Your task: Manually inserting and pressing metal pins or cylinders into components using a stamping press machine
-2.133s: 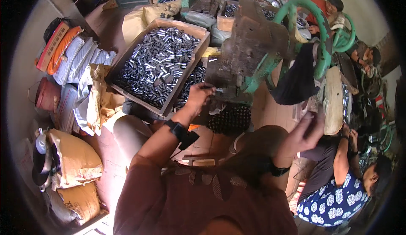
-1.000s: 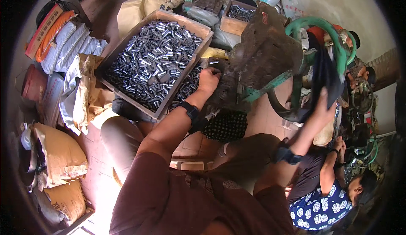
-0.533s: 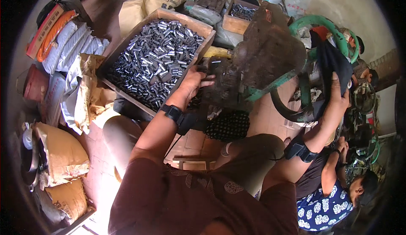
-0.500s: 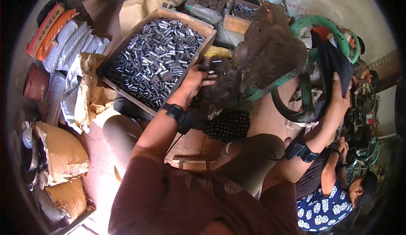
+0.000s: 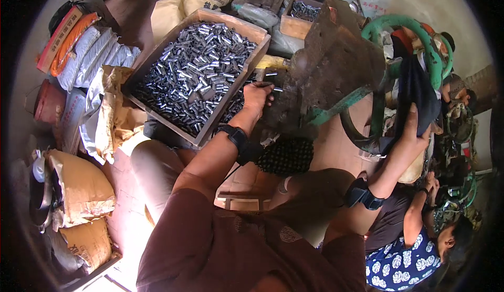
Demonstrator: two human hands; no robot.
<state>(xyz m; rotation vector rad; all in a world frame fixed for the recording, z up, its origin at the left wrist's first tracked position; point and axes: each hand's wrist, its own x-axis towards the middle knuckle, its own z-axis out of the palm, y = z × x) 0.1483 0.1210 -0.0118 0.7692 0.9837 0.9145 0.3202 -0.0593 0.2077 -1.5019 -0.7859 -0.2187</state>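
Observation:
My left hand (image 5: pixel 257 97) is closed in a pinch beside the dark metal bed of a press (image 5: pixel 336 55). A small shiny metal tube (image 5: pixel 278 89) sticks out from its fingertips toward the press. Another metal tube (image 5: pixel 271 73) lies just beyond my fingers. Left of this hand stands a wooden tray (image 5: pixel 205 14) heaped with metal tubes (image 5: pixel 197 76). Over to the right, my right hand (image 5: pixel 416 126) is wrapped round a dark cloth (image 5: pixel 415 92) that hangs by the press's green wheel (image 5: pixel 433 55). Whatever lies under the cloth is hidden.
A smaller wooden box (image 5: pixel 294 27) of metal parts stands behind the press. Stacked sacks (image 5: pixel 86 55) and brown paper bags (image 5: pixel 81 187) line the left side. Another person (image 5: pixel 404 260) sits close at my lower right. A black dotted cloth (image 5: pixel 286 155) hangs below the press.
My left hand has gone from loosely spread fingers to a pinch on a metal tube, shifting slightly right. My right hand has come a little lower, still on the cloth.

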